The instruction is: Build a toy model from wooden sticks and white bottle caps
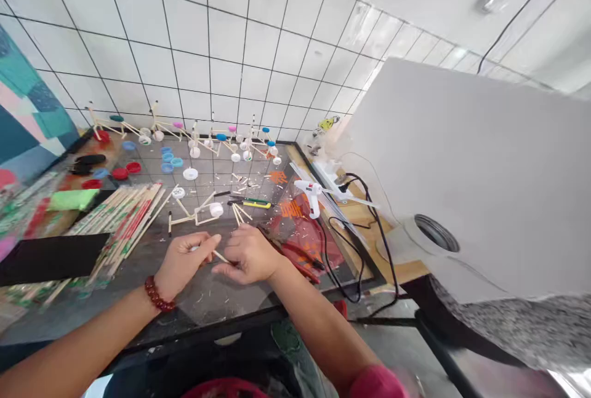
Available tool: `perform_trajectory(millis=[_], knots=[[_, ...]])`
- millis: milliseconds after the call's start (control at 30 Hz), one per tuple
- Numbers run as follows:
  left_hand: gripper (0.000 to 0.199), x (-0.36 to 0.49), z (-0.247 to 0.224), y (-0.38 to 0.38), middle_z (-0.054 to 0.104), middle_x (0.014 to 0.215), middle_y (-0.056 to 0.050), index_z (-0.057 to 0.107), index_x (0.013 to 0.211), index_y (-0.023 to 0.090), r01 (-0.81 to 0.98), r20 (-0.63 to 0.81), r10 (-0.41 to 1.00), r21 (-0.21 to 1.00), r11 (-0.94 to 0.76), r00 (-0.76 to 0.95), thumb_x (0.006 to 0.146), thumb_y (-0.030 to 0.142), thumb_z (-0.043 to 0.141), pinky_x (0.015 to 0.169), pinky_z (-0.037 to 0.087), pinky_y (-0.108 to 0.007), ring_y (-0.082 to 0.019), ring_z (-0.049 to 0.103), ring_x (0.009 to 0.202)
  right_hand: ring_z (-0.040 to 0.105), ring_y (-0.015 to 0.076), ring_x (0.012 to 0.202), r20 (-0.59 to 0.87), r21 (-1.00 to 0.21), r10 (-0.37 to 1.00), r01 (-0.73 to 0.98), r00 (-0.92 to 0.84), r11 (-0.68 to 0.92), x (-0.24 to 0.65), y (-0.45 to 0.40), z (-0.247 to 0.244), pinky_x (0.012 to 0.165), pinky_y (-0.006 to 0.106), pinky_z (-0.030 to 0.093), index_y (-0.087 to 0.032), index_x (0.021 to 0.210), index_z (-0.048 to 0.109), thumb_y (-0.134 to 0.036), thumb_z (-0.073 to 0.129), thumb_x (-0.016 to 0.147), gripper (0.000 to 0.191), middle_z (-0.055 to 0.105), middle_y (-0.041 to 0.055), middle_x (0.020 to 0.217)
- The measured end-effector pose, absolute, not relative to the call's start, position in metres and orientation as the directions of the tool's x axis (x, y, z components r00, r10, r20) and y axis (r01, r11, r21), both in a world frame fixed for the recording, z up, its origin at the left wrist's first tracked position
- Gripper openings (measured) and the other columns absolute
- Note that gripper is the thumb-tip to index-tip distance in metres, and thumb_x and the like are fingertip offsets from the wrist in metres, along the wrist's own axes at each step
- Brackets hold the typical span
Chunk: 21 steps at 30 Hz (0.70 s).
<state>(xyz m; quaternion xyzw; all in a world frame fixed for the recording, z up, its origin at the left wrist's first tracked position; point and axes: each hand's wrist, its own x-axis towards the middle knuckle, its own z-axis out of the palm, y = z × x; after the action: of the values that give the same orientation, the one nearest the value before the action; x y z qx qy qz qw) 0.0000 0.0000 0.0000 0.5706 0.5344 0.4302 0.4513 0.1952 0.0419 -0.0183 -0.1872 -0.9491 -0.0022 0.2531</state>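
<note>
A short pale wooden stick (pixel 220 256) spans the small gap between my two hands, low over the front of the dark table. My left hand (pixel 184 259) is closed, its thumb and fingers pinching one end. The other end meets the curled fingers of my right hand (pixel 253 254), which hide its tip. Just beyond my fingers lie several loose cut sticks (pixel 241 213) and a yellow-and-black cutter (pixel 252 203). A small stick frame with white bottle caps (pixel 198 213) rests on the table past my left hand.
Several stick models with coloured caps (pixel 221 138) line the tiled wall. Bundles of wrapped sticks (pixel 124 226) and a black sheet (pixel 53 258) lie left. To the right are a white glue gun (pixel 310 195), red-handled pliers (pixel 298 262), black cables (pixel 378 244) and a large white panel (pixel 471 170).
</note>
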Motion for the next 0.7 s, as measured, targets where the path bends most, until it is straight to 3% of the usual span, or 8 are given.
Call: perform_trajectory(millis=[233,400,533,700], knots=[[0.051,-0.002,-0.009,0.001,0.054,0.055,0.000,0.060,0.048,0.020,0.194,0.053,0.997,0.979,-0.063,0.060,0.086,0.052,0.072,0.051,0.039,-0.026,-0.013,0.050,0.053,0.053,0.0163,0.060,0.354,-0.082,0.337,0.330,-0.872,0.940,0.185,0.036,-0.016,0.066,0.037,0.028,-0.022,0.063,0.062,-0.041,0.060,0.101,0.043,0.065,-0.0005,0.058],[0.053,-0.002,-0.008,0.002,0.057,0.058,-0.002,0.062,0.053,0.020,0.112,0.017,0.998,0.993,-0.024,0.062,0.089,0.057,0.072,0.049,0.041,-0.026,-0.014,0.050,0.053,0.052,0.0163,0.061,0.399,-0.073,0.341,0.341,-0.851,0.937,0.194,0.036,-0.007,0.067,0.036,0.030,-0.022,0.062,0.061,-0.034,0.058,0.100,0.040,0.063,-0.0005,0.058],[0.047,0.001,-0.005,0.006,0.059,0.062,-0.002,0.065,0.061,0.019,0.022,-0.020,0.999,1.000,0.021,-0.035,0.087,0.058,0.072,0.047,0.040,-0.025,-0.011,0.048,0.049,0.052,0.0161,0.063,0.459,-0.107,0.450,0.455,-0.767,0.884,0.209,0.037,0.000,0.070,0.035,0.030,-0.021,0.065,0.061,-0.036,0.056,0.106,0.044,0.062,-0.0002,0.061],[0.042,0.001,-0.005,0.009,0.065,0.068,-0.002,0.078,0.078,0.017,0.101,-0.013,0.999,0.995,0.009,0.039,0.082,0.058,0.076,0.047,0.039,-0.024,-0.010,0.047,0.049,0.052,0.0168,0.065,0.516,-0.091,0.512,0.551,-0.687,0.830,0.220,0.040,0.002,0.071,0.035,0.028,-0.021,0.066,0.059,-0.043,0.054,0.110,0.050,0.060,-0.0002,0.062]])
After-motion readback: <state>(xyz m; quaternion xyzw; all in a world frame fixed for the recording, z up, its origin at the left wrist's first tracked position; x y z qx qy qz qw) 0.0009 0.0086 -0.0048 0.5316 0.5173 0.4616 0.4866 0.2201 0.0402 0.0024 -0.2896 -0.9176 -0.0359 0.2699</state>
